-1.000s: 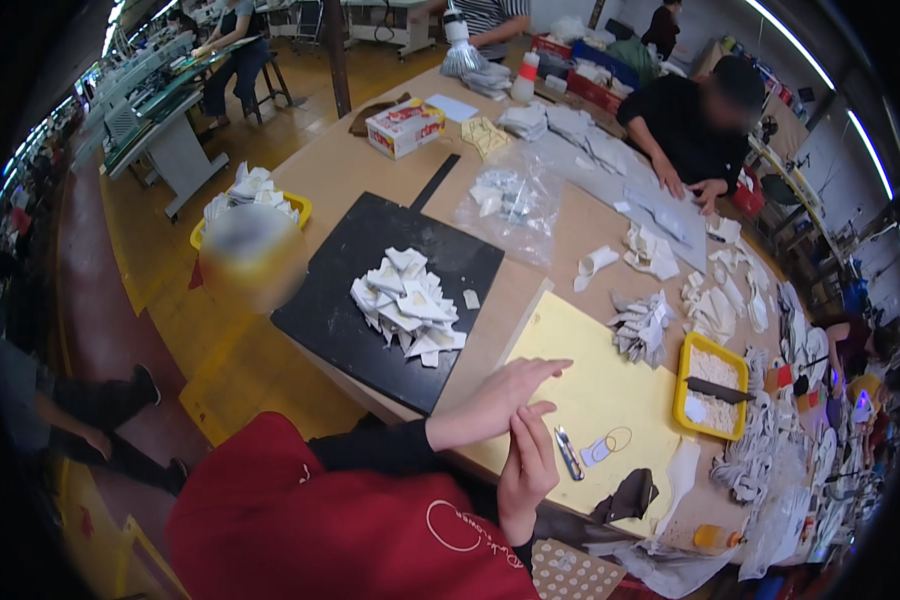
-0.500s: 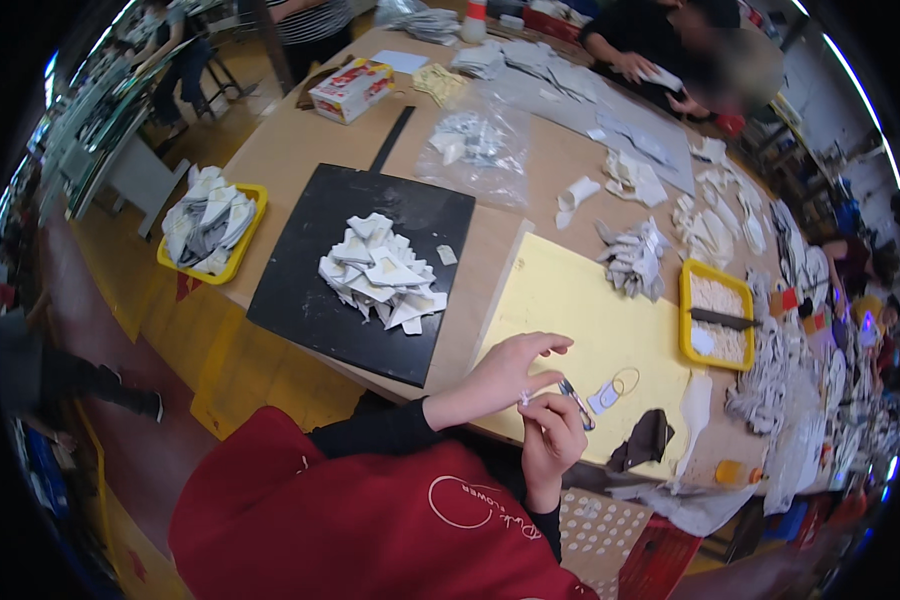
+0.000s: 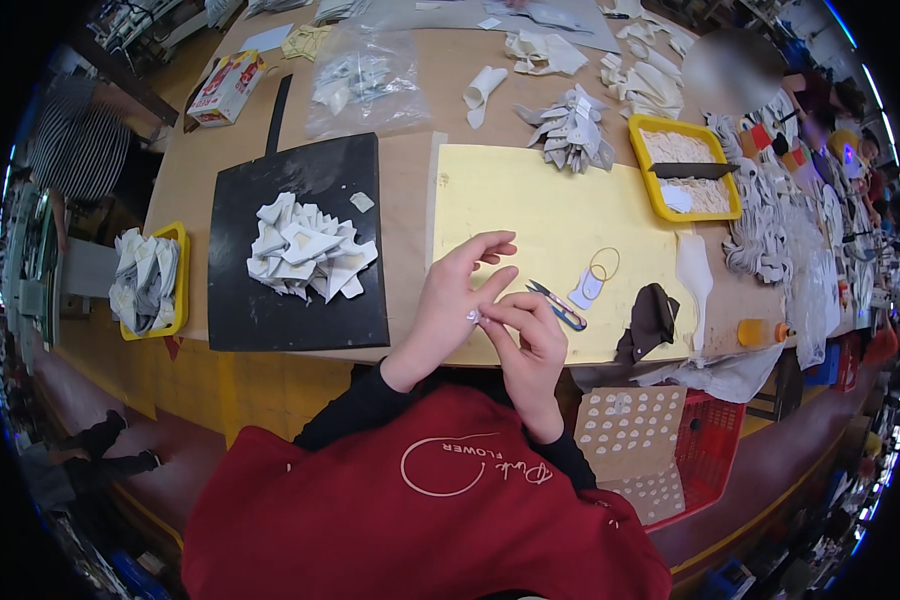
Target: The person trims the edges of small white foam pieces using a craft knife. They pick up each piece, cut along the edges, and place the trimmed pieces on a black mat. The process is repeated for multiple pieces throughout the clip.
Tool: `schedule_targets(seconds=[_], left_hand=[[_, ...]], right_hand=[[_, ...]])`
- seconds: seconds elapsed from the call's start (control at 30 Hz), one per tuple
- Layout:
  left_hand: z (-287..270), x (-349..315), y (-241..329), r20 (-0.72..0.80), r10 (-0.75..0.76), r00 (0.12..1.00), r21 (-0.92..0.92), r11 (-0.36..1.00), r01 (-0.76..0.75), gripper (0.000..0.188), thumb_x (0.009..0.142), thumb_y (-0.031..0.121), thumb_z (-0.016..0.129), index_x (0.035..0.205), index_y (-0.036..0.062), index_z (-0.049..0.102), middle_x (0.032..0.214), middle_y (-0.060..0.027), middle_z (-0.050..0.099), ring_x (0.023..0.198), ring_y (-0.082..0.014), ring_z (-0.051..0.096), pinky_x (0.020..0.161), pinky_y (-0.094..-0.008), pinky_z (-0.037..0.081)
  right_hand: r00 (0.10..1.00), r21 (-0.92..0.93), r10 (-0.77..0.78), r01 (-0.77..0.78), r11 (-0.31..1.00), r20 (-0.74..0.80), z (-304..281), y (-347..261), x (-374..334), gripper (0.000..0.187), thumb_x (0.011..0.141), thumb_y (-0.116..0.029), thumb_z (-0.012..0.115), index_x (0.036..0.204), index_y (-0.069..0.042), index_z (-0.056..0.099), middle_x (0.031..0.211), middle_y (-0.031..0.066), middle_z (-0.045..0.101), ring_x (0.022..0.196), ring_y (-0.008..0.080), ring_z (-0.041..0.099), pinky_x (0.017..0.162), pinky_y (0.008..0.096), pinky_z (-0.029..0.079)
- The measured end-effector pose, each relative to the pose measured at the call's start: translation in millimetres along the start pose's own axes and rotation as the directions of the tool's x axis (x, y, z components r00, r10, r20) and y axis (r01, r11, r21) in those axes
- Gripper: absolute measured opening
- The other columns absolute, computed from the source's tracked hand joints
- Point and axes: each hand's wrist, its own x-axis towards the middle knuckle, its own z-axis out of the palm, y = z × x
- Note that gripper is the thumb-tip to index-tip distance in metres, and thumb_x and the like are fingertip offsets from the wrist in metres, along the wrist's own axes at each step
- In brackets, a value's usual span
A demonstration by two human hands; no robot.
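Note:
Above the near edge of the yellow sheet (image 3: 530,210), my left hand (image 3: 452,298) is held with its fingers stretched out and apart. My right hand (image 3: 532,345) has thumb and forefinger pinched together, touching the left hand near the base of its thumb. A tiny whitish, shiny bit (image 3: 472,316) shows at that spot; its kind is too small to tell. Just right of the fingers lie blue-handled thread snips (image 3: 560,307). A small white tag (image 3: 582,291) with thin yellow rubber bands (image 3: 605,264) and a dark fabric piece (image 3: 652,318) lie farther right.
White fabric pieces (image 3: 305,250) are heaped on a black board (image 3: 240,310) at left. A yellow basket (image 3: 182,300) of pieces stands beyond it. On the right are a divided yellow tray (image 3: 638,150), grey fabric bundles (image 3: 755,235) and an orange bottle (image 3: 760,332). A red crate (image 3: 710,450) stands below.
The view has turned, so the table sits more squarely and the co-worker at the far side is mostly out of sight. My hands stay together, the right fingers still pinched at the left thumb.

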Motion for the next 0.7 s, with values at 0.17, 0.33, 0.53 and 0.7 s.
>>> schedule_targets(seconds=[0.17,0.33,0.53,0.7], left_hand=[[0,0,1,-0.018,-0.009,1.000,0.004,1.000,0.009,0.039,0.087,0.011,0.064,0.125,0.0045,0.057,0.109,-0.0068,0.067,0.098,-0.0146,0.060,0.089,-0.0300,0.044],[-3,3,-2,-0.045,-0.031,0.999,-0.029,0.999,0.029,0.037,0.087,0.011,0.064,0.123,0.0038,0.058,0.108,-0.0069,0.068,0.096,-0.0140,0.061,0.088,-0.0297,0.044],[1,2,-4,-0.039,-0.025,0.999,-0.015,1.000,0.025,0.038,0.085,0.011,0.066,0.122,0.0046,0.059,0.106,-0.0061,0.068,0.095,-0.0150,0.060,0.086,-0.0310,0.044],[3,-2,4,-0.098,-0.020,0.995,0.059,0.998,0.026,0.040,0.082,0.010,0.068,0.121,0.0050,0.058,0.104,-0.0060,0.068,0.092,-0.0181,0.060,0.086,-0.0343,0.046]], right_hand=[[0.993,0.180,0.093,-0.080,0.980,-0.066,2,2,-2,0.019,0.080,0.012,0.065,0.098,0.005,0.066,0.095,0.0096,0.059,0.084,0.0149,0.060,0.073,0.0256,0.050],[0.984,0.289,0.154,-0.124,0.949,-0.085,-3,2,0,0.021,0.079,0.012,0.066,0.099,0.005,0.066,0.098,0.0113,0.060,0.084,0.0159,0.061,0.075,0.0269,0.052],[0.999,-0.123,-0.003,-0.004,0.992,-0.053,2,-9,6,0.017,0.074,0.009,0.072,0.090,0.003,0.069,0.085,0.0091,0.062,0.078,0.0176,0.061,0.067,0.0267,0.048],[0.990,-0.224,-0.083,0.056,0.973,-0.113,4,-8,0,0.016,0.072,0.008,0.074,0.087,0.002,0.069,0.080,0.0087,0.062,0.074,0.0186,0.060,0.064,0.0267,0.047]])
